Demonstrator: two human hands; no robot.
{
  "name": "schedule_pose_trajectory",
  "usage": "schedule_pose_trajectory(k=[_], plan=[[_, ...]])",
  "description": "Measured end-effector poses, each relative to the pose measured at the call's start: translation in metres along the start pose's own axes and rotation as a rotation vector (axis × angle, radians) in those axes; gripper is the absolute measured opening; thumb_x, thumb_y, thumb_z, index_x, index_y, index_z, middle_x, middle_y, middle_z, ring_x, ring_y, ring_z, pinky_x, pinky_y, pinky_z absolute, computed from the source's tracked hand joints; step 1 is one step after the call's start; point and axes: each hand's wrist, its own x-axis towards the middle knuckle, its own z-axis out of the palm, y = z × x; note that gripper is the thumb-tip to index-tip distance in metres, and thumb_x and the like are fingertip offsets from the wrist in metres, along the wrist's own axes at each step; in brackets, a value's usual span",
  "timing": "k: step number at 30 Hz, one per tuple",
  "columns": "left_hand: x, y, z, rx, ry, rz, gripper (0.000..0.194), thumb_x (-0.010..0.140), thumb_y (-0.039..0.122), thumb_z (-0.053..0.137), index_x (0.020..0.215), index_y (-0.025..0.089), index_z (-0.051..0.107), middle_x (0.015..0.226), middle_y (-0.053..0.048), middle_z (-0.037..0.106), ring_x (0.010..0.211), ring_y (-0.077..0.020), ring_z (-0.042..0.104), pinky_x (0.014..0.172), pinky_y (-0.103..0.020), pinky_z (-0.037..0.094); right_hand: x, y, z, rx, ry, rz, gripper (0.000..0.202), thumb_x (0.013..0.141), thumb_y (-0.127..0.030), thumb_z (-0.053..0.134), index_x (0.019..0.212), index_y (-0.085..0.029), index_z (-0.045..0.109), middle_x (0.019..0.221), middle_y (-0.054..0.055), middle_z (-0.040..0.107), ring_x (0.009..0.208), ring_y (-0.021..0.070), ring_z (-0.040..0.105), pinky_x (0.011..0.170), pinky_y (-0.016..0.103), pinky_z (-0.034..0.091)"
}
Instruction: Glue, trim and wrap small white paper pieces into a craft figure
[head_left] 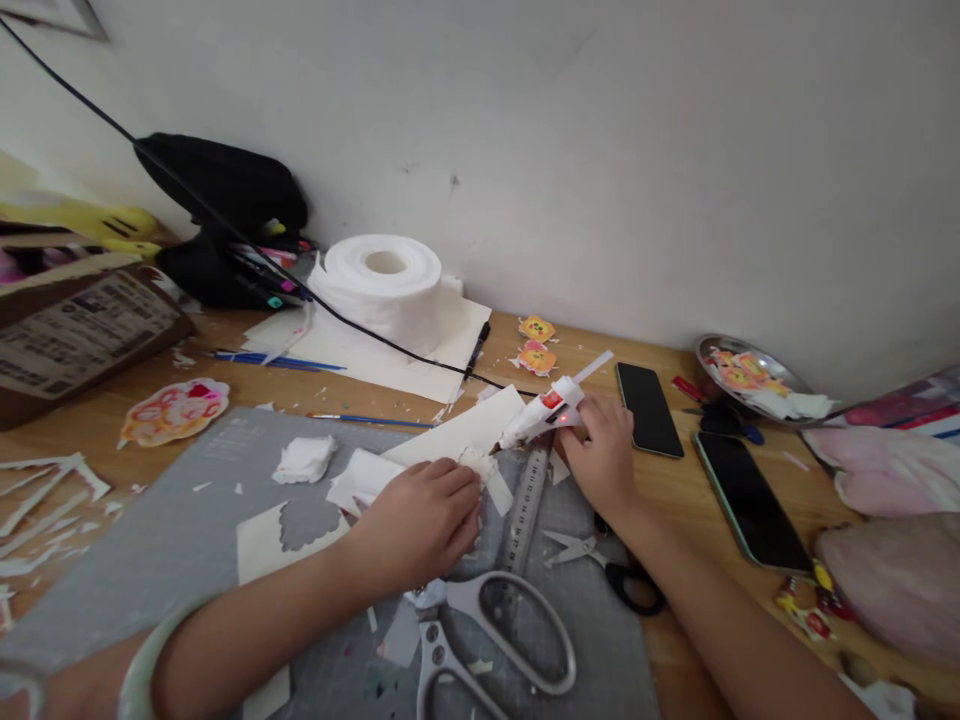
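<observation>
My right hand (pixel 602 450) is wrapped round a white hot glue gun (pixel 534 415), with a clear glue stick (pixel 595 367) poking from its rear. The gun's nozzle points down-left and is at a small cream paper piece (pixel 478 462); whether they touch I cannot tell. That piece is pinched in the fingers of my left hand (pixel 424 512), which hide part of it. Beneath the hands a grey cutting mat (pixel 202 510) carries a steel ruler (pixel 527 500), large silver scissors (pixel 499 625), small black-handled scissors (pixel 600 560) and a stack of white paper pieces (pixel 304 458).
A white paper roll (pixel 382 290) stands behind the mat. The black cord (pixel 352 325) runs across from upper left. Two phones (pixel 649 408) and a metal bowl of cutouts (pixel 750 380) lie right; a cardboard box (pixel 82 330) and paper scraps (pixel 52 500) are left.
</observation>
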Motion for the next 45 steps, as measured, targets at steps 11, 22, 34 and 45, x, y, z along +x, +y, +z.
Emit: schedule_pose_trajectory(k=[11, 22, 34, 45], plan=[[-0.0001, -0.0001, 0.0004, -0.002, -0.007, -0.004, 0.022, 0.085, 0.019, 0.035, 0.083, 0.015, 0.056, 0.086, -0.006, 0.06, 0.085, -0.0191, 0.053, 0.078, -0.033, 0.043, -0.0005, -0.0011, -0.0027, -0.001, 0.01, 0.003, 0.012, 0.073, -0.012, 0.048, 0.08, -0.018, 0.054, 0.078, 0.005, 0.058, 0.074, 0.0212, 0.049, 0.066, 0.032, 0.033], [-0.001, -0.0016, 0.0028, 0.005, 0.055, 0.024, 0.019, 0.084, 0.019, 0.037, 0.081, 0.016, 0.056, 0.081, -0.006, 0.058, 0.082, -0.018, 0.053, 0.077, -0.031, 0.042, -0.0011, -0.0001, -0.0025, 0.035, 0.04, 0.007, 0.009, 0.074, -0.012, 0.047, 0.078, -0.018, 0.051, 0.074, 0.004, 0.057, 0.072, 0.021, 0.048, 0.064, 0.031, 0.033], [-0.0008, -0.0019, 0.0027, 0.001, 0.061, 0.03, 0.018, 0.084, 0.019, 0.038, 0.079, 0.016, 0.056, 0.08, -0.005, 0.058, 0.081, -0.0177, 0.053, 0.075, -0.031, 0.043, -0.0005, 0.0017, -0.0006, 0.086, 0.059, 0.049, 0.008, 0.073, -0.013, 0.046, 0.075, -0.019, 0.049, 0.073, 0.003, 0.056, 0.073, 0.0202, 0.049, 0.064, 0.031, 0.034], [-0.0004, -0.0013, 0.0019, 0.004, 0.046, 0.018, 0.019, 0.084, 0.02, 0.037, 0.081, 0.016, 0.056, 0.081, -0.005, 0.059, 0.083, -0.018, 0.054, 0.077, -0.032, 0.044, 0.0006, 0.0001, 0.0008, -0.003, 0.081, 0.035, 0.016, 0.066, -0.021, 0.055, 0.08, -0.018, 0.048, 0.075, 0.005, 0.056, 0.074, 0.0225, 0.05, 0.065, 0.033, 0.036]])
